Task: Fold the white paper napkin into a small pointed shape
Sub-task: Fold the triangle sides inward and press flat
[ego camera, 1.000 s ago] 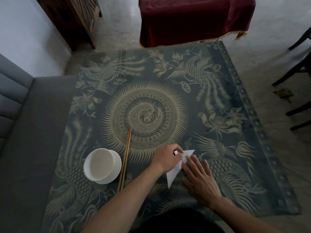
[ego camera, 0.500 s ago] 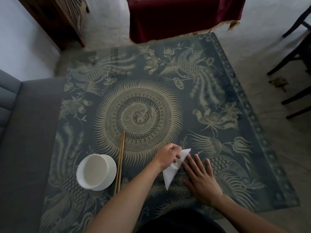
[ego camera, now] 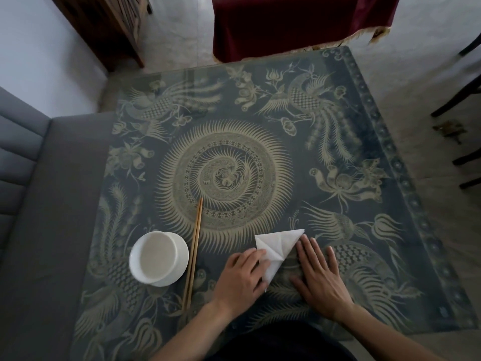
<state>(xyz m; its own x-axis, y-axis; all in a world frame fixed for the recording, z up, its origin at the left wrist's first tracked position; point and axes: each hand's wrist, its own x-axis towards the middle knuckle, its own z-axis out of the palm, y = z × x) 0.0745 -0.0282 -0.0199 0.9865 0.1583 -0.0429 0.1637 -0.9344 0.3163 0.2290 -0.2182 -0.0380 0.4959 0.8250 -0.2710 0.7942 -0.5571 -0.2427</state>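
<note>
Where the patterned blue tablecloth (ego camera: pixel 260 100) nears the person's edge, a white paper napkin (ego camera: pixel 276 250), already creased into a long pointed form, lies flat between both hands, one tip aimed away to the right and a narrower tip toward the person. Left hand (ego camera: pixel 240 278): fingers loosely curled, tips pressing the napkin's left edge, nothing gripped; right hand (ego camera: pixel 321 276): spread flat, palm down on the cloth, just beside the napkin's right edge. Well left of these, one white bowl (ego camera: pixel 158 258), upright, its contents not discernible, with a pair of wooden chopsticks (ego camera: pixel 193 252) lying just beside its right side.
</note>
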